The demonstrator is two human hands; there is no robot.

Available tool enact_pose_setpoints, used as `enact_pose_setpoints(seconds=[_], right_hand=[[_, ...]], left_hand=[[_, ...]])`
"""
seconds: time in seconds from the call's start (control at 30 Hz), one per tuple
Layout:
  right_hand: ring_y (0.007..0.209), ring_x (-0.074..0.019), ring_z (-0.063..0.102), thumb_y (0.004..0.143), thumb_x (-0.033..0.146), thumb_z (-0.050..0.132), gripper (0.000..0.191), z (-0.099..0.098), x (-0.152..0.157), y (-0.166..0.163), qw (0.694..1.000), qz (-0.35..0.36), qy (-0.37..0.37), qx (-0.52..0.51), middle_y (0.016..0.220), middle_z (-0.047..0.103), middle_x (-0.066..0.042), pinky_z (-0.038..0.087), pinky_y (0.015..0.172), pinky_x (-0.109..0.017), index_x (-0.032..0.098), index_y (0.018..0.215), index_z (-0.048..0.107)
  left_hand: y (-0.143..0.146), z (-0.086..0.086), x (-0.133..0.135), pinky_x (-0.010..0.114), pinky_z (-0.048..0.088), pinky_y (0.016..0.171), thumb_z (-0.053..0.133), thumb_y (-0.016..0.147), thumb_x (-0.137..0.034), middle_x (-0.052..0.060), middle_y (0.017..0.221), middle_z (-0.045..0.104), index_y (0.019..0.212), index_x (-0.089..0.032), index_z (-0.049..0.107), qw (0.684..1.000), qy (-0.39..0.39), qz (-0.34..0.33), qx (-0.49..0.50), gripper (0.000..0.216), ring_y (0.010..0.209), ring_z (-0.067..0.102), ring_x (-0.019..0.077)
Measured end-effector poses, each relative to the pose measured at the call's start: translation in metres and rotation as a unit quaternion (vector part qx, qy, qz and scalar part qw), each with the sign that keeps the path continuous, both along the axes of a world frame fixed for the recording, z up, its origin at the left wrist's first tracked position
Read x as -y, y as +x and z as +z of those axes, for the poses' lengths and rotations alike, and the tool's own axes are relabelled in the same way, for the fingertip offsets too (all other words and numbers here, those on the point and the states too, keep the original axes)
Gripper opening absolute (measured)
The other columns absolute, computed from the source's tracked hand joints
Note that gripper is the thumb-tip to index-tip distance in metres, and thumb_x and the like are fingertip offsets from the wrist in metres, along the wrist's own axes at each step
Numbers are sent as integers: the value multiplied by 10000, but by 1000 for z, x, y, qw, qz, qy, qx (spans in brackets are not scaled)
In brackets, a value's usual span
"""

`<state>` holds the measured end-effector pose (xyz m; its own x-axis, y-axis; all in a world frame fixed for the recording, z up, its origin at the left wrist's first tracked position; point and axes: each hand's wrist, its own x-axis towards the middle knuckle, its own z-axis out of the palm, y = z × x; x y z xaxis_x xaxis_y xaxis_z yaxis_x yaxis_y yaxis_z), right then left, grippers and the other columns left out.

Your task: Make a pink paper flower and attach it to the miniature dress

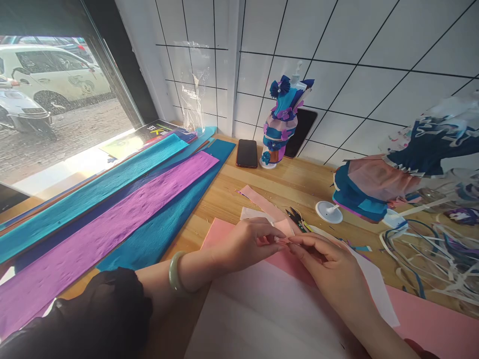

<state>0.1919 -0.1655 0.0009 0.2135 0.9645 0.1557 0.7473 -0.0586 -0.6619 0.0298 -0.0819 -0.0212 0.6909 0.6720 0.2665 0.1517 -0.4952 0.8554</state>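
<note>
My left hand (245, 243) and my right hand (329, 264) meet over a pink sheet (430, 324) on the wooden table (284, 184). Both pinch the same small folded piece of pink crepe paper (281, 240) between their fingertips. A longer pink crepe strip (262, 199) runs from my hands toward the back of the table. A jade bangle (175, 273) sits on my left wrist, and a black sleeve covers that forearm. Small scissors (295, 215) lie just behind my fingers. White paper (262, 309) lies under my wrists.
Long teal (93, 189), purple (105, 234) and blue (164, 224) crepe sheets lie at the left. A phone (247, 152) and a small mannequin in a paper dress (282, 119) stand near the tiled wall. A larger paper dress (374, 184) and loose paper strips (430, 254) fill the right.
</note>
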Motion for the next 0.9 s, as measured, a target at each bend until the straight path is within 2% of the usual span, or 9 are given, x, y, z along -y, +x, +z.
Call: enact_pose_setpoints(seconds=[0.2,0.4,0.57,0.73,0.9], right_hand=[[849,-209,631,776,455,558,219,2,1,-4,999,-29,-26,-25,871,718,25,412,824,-348,293,794,704],[771,-208,647,764,434,573,221,2,0,-5,997,-24,-22,-72,814,721,-9,464,788,-348,258,791,704],[801,-215,662,733,427,609,258,1,-1,-1,987,-20,-48,-150,883,720,-36,519,743,-338,232,874,703],[804,-228,676,700,379,649,234,2,-2,-1,987,-14,-33,-157,860,729,-29,552,720,-350,247,880,719],[879,-226,663,705,378,648,187,1,-1,2,992,-15,-16,-126,906,727,-9,532,796,-350,276,838,733]], left_hand=[[3,3,2,212,445,625,572,780,-268,36,751,658,864,-141,672,997,-70,11,7,182,645,530,100],[2,5,2,216,443,666,557,803,-274,27,798,679,864,-184,693,998,-61,9,18,174,697,564,108],[1,8,2,223,462,687,572,793,-243,37,808,686,829,-164,692,998,-56,10,41,148,716,593,114],[1,7,1,229,477,712,574,792,-234,44,833,689,849,-176,692,996,-39,-2,74,143,752,615,121],[1,5,0,213,476,686,582,787,-252,42,810,685,861,-175,694,995,-50,-9,90,155,734,616,115]])
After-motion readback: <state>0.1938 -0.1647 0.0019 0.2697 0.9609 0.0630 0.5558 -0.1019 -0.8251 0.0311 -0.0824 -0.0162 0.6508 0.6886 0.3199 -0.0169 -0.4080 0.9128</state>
